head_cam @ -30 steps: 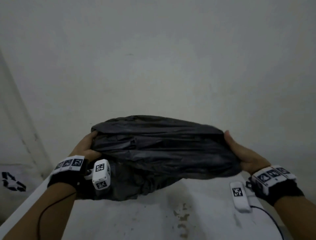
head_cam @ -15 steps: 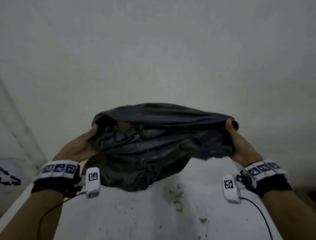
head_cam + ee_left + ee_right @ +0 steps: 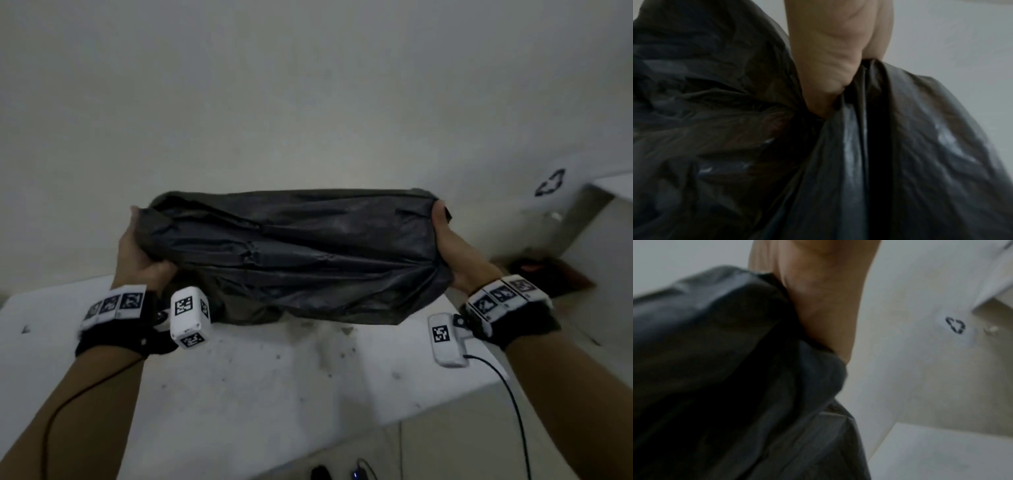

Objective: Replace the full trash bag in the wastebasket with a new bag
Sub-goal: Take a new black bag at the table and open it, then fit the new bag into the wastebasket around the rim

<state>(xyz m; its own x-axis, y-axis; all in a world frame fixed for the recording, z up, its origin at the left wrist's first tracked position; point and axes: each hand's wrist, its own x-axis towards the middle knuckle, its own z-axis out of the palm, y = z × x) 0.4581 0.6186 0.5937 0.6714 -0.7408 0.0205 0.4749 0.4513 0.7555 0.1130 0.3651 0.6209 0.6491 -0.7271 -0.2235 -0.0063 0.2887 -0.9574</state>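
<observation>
Both hands grip the black trash bag (image 3: 294, 253) by its ends: left hand (image 3: 144, 255) curled round the left end, right hand (image 3: 455, 253) pinching the right end, holding it stretched wide above the white surface (image 3: 274, 394). Compared with 0.5 s ago, the bag is pulled flatter and wider, its mouth no longer gaping.

Black trash bag (image 3: 294, 253): crumpled, glossy plastic, stretched wide and held aloft. Its lower part sags toward the white surface below.
</observation>
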